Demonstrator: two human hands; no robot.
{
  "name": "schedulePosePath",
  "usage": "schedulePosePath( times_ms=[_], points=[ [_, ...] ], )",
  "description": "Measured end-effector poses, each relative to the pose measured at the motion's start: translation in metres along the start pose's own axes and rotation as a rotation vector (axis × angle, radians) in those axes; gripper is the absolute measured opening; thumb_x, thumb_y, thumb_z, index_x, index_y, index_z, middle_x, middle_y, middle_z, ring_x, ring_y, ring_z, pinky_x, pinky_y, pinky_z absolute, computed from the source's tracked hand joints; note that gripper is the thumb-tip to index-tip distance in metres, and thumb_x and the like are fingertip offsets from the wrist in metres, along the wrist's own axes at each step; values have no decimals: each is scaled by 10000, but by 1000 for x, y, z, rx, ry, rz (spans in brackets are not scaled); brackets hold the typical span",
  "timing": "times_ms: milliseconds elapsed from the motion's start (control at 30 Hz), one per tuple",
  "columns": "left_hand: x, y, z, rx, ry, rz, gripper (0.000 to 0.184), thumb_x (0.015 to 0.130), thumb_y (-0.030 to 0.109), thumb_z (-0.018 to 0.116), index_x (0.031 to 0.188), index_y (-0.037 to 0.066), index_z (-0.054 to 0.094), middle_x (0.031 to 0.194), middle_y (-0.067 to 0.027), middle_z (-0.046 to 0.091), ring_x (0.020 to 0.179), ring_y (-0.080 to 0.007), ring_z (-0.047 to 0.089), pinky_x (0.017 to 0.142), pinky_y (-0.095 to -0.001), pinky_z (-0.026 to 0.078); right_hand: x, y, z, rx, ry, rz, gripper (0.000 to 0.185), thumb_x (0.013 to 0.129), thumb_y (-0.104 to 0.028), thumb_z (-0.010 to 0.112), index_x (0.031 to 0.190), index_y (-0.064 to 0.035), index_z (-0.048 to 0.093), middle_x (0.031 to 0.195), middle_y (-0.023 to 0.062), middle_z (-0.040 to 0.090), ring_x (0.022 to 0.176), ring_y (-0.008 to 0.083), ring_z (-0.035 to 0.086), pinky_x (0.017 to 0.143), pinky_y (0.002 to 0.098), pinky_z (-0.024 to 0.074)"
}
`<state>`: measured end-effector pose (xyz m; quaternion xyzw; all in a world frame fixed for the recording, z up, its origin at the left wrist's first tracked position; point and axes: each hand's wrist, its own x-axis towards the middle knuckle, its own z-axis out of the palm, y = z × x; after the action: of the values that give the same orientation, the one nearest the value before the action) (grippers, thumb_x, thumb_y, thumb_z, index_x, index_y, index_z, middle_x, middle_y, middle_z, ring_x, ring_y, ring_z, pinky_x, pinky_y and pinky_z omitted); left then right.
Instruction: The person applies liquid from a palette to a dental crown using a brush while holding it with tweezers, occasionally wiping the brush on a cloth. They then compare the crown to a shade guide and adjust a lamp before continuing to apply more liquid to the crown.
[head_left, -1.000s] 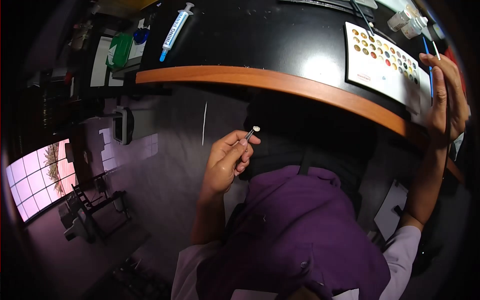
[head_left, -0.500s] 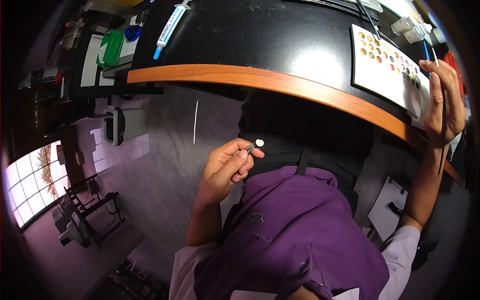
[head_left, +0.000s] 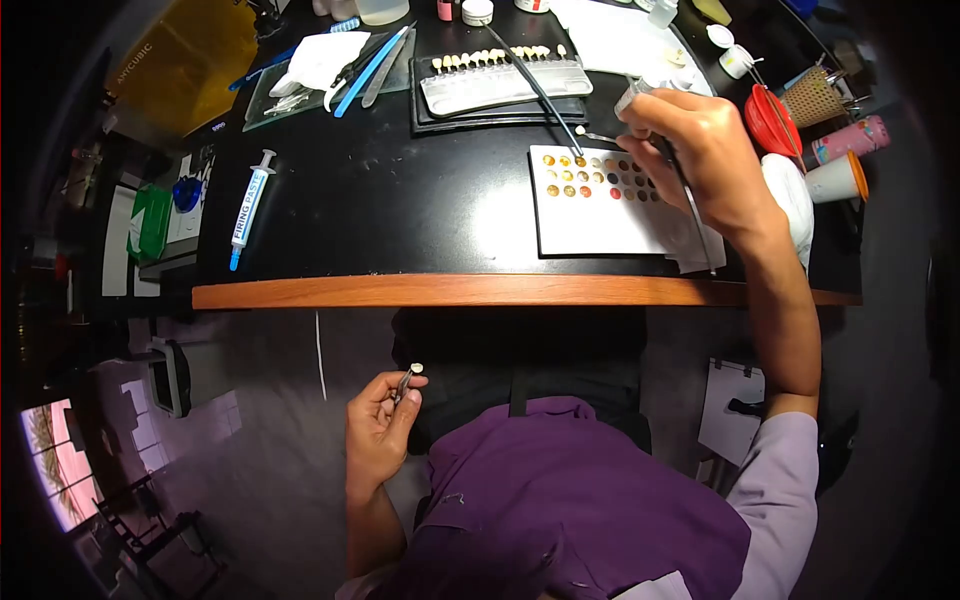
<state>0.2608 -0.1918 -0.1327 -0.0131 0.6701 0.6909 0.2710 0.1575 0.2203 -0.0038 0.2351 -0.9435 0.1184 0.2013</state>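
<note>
Low in front of the table edge, my left hand [head_left: 378, 435] is closed on a slim metal holder [head_left: 403, 386]. At the holder's tip sits a small off-white dental crown [head_left: 417, 369]. My right hand [head_left: 700, 150] is above the right part of a white palette [head_left: 610, 228] bearing rows of coloured spots. Its fingers are closed around a thin brush [head_left: 692, 205], whose dark handle slants down past the wrist. A small clear, greyish container [head_left: 632, 96] shows at those fingertips; whether they grip it I cannot tell. Another brush [head_left: 545, 98] rests across the palette's upper edge.
A shade guide [head_left: 505, 92] with tooth-shaped tabs lies behind the palette. Tweezers [head_left: 368, 75] are on a glass plate at the back left. A firing paste syringe [head_left: 250, 212] lies at left. A red bowl [head_left: 770, 120] and a cup [head_left: 838, 180] stand at right.
The view has swung up and right, bringing more of the table into sight. My right hand has moved from beside the palette to over it with the brush. My left hand still holds the crown's holder.
</note>
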Motion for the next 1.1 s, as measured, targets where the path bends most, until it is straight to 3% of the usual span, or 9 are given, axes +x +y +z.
schedulePosePath(
  times_ms=[233,400,433,567,667,767,1100],
  points=[
    [0,0,-3,110,68,15,184,1072,25,625,1220,-42,712,802,60,564,702,21,439,602,-182,326,24,-5,21,-5,-81,55,206,792,7,762,803,-1,556,697,202,631,713,435,671,647,475,523],
    [-5,1,-5,98,162,59,183,1063,4,630,1214,-52,716,811,58,567,695,14,431,590,-195,326,28,-2,30,-72,-86,132,120,798,24,691,782,4,574,657,172,571,604,338,612,609,421,487],
    [-7,0,-4,103,165,68,180,1059,-3,631,1210,-52,717,808,64,564,692,16,424,586,-196,317,26,0,30,-36,-56,103,161,794,18,728,786,9,568,660,165,561,614,336,601,621,422,481],
    [-10,3,-7,137,172,74,188,1043,-13,638,1205,-54,724,747,82,526,648,22,376,557,-210,272,28,-5,28,-113,-121,185,228,782,-6,788,844,28,571,722,201,590,686,411,580,667,436,488],
    [-13,4,-9,154,150,80,216,1049,0,619,1232,-60,716,734,58,533,625,12,393,548,-206,295,27,-4,30,-135,-138,202,235,794,1,767,839,34,540,710,184,572,667,363,575,661,424,482],
    [-14,5,-12,171,112,79,246,1074,16,575,1269,-72,695,762,9,588,607,-2,449,544,-187,356,23,3,35,-117,-135,234,272,854,8,760,845,32,489,701,125,494,666,269,452,672,387,448],
    [-19,21,-4,91,95,51,257,1073,1,554,1273,-93,687,805,-19,615,587,-9,465,535,-192,363,35,-6,28,-190,-211,281,278,807,11,735,825,35,459,714,140,490,671,258,471,681,389,447]
  ],
)
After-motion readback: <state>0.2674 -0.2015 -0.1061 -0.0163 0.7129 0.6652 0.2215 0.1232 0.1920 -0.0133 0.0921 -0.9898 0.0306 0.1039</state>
